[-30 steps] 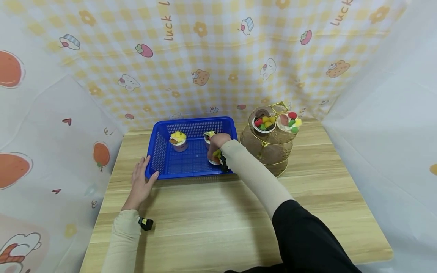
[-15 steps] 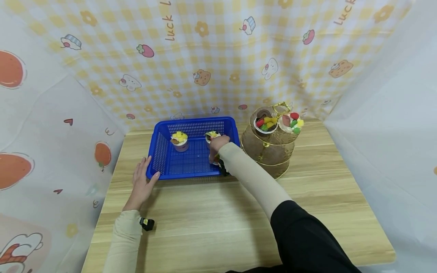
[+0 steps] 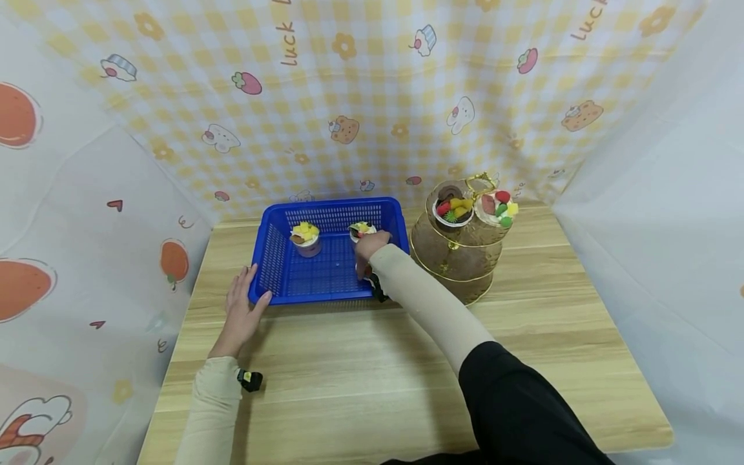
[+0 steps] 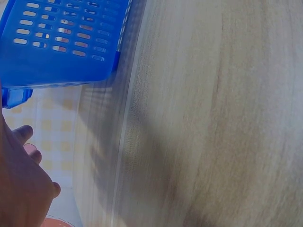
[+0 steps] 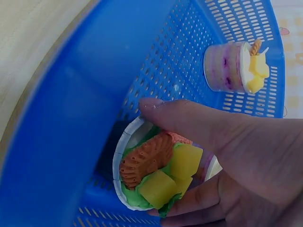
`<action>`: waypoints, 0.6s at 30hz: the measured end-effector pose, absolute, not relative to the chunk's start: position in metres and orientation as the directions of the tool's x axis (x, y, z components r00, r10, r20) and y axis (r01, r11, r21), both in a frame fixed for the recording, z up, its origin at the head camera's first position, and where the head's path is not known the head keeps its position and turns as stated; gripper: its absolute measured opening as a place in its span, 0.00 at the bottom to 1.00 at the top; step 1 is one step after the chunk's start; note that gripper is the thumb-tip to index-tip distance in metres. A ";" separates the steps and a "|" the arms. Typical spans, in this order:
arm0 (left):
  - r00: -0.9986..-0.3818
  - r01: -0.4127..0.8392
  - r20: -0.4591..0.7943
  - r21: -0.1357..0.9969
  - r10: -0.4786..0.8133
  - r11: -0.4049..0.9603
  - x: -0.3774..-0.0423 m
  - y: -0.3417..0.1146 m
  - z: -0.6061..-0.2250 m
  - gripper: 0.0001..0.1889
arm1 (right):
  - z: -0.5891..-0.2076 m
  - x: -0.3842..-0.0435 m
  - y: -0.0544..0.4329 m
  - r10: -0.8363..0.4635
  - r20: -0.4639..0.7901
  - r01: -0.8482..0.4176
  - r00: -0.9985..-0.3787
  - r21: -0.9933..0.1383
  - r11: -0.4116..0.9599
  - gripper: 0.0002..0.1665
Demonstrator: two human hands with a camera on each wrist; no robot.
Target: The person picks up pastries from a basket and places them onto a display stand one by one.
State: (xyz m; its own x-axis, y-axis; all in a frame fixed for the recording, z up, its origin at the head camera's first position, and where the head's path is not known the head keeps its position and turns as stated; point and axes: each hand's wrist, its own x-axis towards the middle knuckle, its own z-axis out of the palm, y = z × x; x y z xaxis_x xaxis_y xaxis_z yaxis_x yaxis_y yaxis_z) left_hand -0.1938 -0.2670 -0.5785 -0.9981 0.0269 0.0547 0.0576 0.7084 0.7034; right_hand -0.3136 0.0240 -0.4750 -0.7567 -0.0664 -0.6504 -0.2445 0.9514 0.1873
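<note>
With the right hand (image 3: 370, 247), grips the green-creamed cup (image 5: 146, 163) between thumb and fingers in the near right corner of the blue basket (image 3: 314, 298), left of the tiered stand (image 3: 473, 261), far from the spread left hand (image 3: 240, 314).

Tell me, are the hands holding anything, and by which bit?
The right hand holds a cup round its top, near the rim. The left hand just rests at the corner of the basket.
</note>
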 end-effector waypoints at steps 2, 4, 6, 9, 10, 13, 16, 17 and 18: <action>-0.998 0.060 0.056 0.708 0.029 0.704 -0.194 -0.267 -0.578 0.39 | -0.475 -0.312 0.026 -0.095 -0.639 -0.270 -0.764 0.182 0.945 0.24; -0.998 0.062 0.054 0.709 0.034 0.702 -0.194 -0.267 -0.579 0.39 | -0.476 -0.312 0.027 -0.110 -0.639 -0.290 -0.762 0.185 0.939 0.20; -0.998 0.063 0.052 0.708 0.037 0.704 -0.194 -0.267 -0.580 0.39 | -0.477 -0.313 0.026 -0.103 -0.648 -0.294 -0.755 0.195 0.936 0.19; -0.998 0.061 0.051 0.703 0.035 0.708 -0.194 -0.267 -0.580 0.38 | -0.479 -0.319 0.021 -0.037 -0.687 -0.278 -0.726 0.243 0.929 0.24; -0.998 0.061 0.052 0.704 0.035 0.708 -0.194 -0.267 -0.580 0.38 | -0.479 -0.319 0.020 -0.025 -0.689 -0.273 -0.724 0.254 0.928 0.25; -0.998 0.060 0.055 0.705 0.030 0.707 -0.193 -0.266 -0.579 0.38 | -0.477 -0.316 0.020 -0.025 -0.673 -0.265 -0.740 0.257 0.929 0.23; -0.998 0.056 0.048 0.706 0.031 0.706 -0.193 -0.267 -0.577 0.38 | -0.474 -0.310 0.024 -0.084 -0.628 -0.283 -0.774 0.224 0.933 0.12; -0.998 0.053 0.047 0.706 0.029 0.706 -0.193 -0.267 -0.578 0.38 | -0.473 -0.309 0.025 -0.106 -0.616 -0.294 -0.781 0.213 0.932 0.09; -0.998 0.054 0.046 0.706 0.029 0.707 -0.193 -0.267 -0.577 0.38 | -0.472 -0.307 0.027 -0.128 -0.603 -0.304 -0.788 0.201 0.931 0.09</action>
State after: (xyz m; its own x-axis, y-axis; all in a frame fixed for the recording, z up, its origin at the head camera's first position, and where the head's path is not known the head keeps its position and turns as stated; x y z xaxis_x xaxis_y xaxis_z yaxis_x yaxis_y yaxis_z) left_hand -0.1927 -0.2668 -0.5774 -0.9985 0.0294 0.0463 0.0535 0.7066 0.7055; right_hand -0.3069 0.0267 -0.4720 -0.7878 -0.1276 -0.6026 -0.3043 0.9312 0.2007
